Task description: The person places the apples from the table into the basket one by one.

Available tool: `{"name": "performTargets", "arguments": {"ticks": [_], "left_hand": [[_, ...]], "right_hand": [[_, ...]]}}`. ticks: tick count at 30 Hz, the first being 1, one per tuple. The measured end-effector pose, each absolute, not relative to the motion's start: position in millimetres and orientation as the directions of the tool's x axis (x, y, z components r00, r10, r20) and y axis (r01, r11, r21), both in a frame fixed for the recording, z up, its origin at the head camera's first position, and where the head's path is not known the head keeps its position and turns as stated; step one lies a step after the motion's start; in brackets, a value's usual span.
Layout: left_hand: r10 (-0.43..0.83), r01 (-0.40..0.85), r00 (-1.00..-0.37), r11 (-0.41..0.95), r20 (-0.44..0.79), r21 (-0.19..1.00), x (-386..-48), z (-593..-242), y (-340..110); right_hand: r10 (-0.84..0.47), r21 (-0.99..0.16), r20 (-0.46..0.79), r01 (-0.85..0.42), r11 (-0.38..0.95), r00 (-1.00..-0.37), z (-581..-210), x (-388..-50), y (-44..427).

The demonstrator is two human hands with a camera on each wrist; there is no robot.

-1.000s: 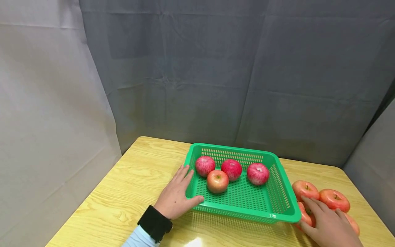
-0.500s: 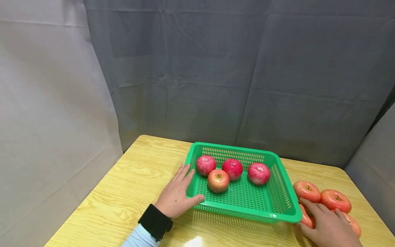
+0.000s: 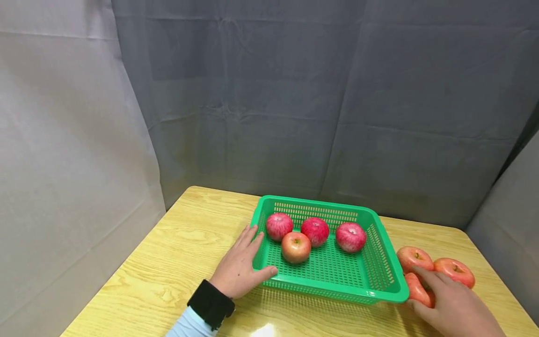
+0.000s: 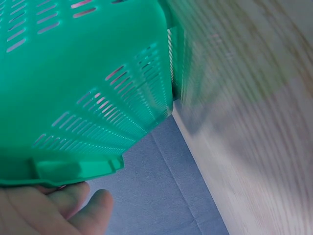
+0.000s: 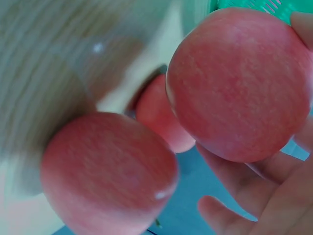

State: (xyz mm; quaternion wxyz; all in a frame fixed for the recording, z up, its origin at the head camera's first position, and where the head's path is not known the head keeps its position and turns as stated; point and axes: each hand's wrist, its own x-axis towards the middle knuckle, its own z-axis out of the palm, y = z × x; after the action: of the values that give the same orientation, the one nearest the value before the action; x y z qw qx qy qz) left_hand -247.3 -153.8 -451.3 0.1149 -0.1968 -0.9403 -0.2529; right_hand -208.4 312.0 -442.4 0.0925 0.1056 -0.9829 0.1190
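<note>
We are noting the right hand (image 3: 459, 302) gripping a red apple (image 3: 418, 290), round with no clear long axis, at its left and just right of the green basket (image 3: 370, 295), whose left rim the left hand (image 3: 239, 270) is touching, fingers spread.

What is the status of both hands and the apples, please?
Left hand at left end of green basket. Right hand grips apple beside basket. Four apples inside basket. Loose apples close by right hand.
</note>
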Motion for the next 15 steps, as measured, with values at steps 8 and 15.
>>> {"name": "performTargets", "arguments": {"ticks": [8,15], "left_hand": [[0.312,0.423,-0.900,0.796,0.305,0.432,-245.2,-450.3,-153.2],[0.310,0.424,-0.899,0.794,0.310,0.437,-245.6,-449.4,-152.4]], "right_hand": [[-0.168,-0.227,0.137,-0.196,0.954,-0.976,-426.5,-205.7,316.4],[-0.193,-0.166,0.186,-0.225,0.960,-0.963,-408.2,-210.5,318.5]]}}
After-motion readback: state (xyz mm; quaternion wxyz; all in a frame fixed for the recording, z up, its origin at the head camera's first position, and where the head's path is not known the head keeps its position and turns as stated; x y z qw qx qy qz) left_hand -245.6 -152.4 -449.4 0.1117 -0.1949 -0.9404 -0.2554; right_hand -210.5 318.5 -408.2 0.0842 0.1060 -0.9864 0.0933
